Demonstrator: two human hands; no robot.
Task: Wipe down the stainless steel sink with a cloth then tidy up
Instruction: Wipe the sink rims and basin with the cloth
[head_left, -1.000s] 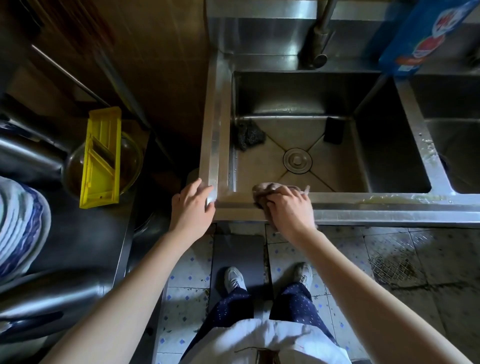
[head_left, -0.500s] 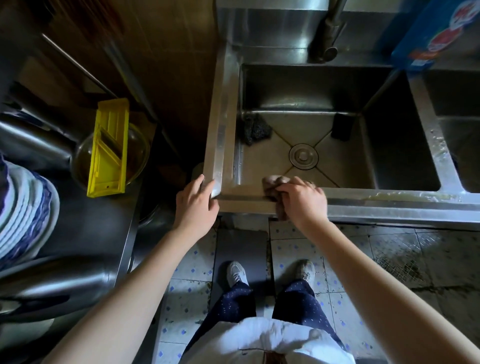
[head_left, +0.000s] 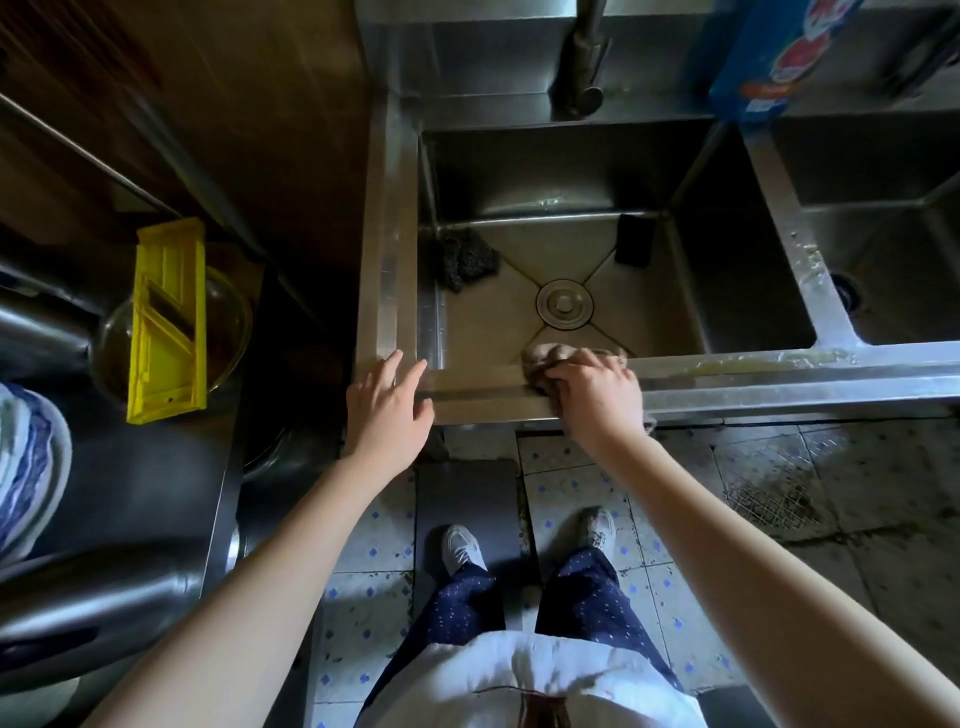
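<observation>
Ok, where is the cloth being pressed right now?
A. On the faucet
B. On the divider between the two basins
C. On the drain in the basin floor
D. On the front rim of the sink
D: the right hand bunches the cloth against the sink's front rim.

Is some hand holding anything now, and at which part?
The right hand grips the bunched cloth from above on the sink's front rim; the left hand holds nothing.

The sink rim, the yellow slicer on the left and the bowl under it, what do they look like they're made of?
Sink rim: brushed stainless steel, going by its grey sheen and streaky reflections. Yellow slicer: probably moulded plastic, with an opaque uniform colour and ridged frame. Bowl: clear glass or possibly clear plastic; you can see through its wall. The cloth under the right hand looks like soft crumpled fabric.
</observation>
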